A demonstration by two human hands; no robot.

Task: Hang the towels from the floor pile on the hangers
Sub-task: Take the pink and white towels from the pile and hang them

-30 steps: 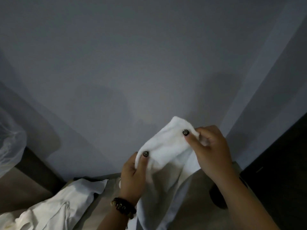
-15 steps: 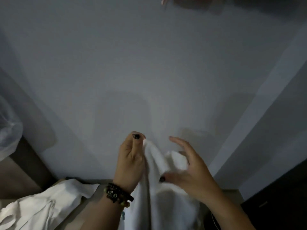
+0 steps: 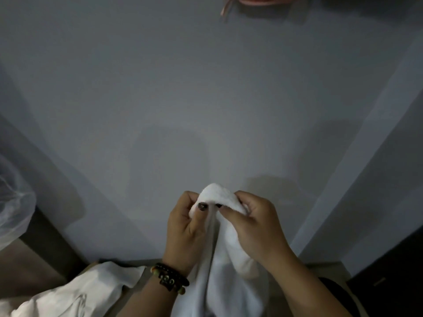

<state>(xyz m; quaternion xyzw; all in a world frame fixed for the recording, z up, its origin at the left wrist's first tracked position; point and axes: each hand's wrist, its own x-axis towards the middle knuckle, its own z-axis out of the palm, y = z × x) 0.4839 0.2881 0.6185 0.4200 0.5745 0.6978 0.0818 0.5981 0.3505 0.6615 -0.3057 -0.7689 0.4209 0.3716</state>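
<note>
A white towel [image 3: 224,277] hangs down in front of me, its top edge bunched into a small hump. My left hand [image 3: 183,232], with a beaded bracelet on the wrist, pinches that top edge from the left. From the right, my right hand [image 3: 258,227] pinches the same edge; the two thumbs nearly touch. More white towels [image 3: 75,291] lie in a pile on the floor at the lower left. At the top edge of the view a pink hanger [image 3: 240,2] shows partly against the wall.
A plain grey wall [image 3: 183,99] fills most of the view, with a corner [image 3: 366,156] running down the right. A clear plastic bag [image 3: 13,202] sits at the left edge. Dark furniture [image 3: 393,275] stands at the lower right.
My right hand, open half a second ago, has closed on the towel's top edge beside my left. The view has tilted upward, bringing more of the pink hanger into sight.
</note>
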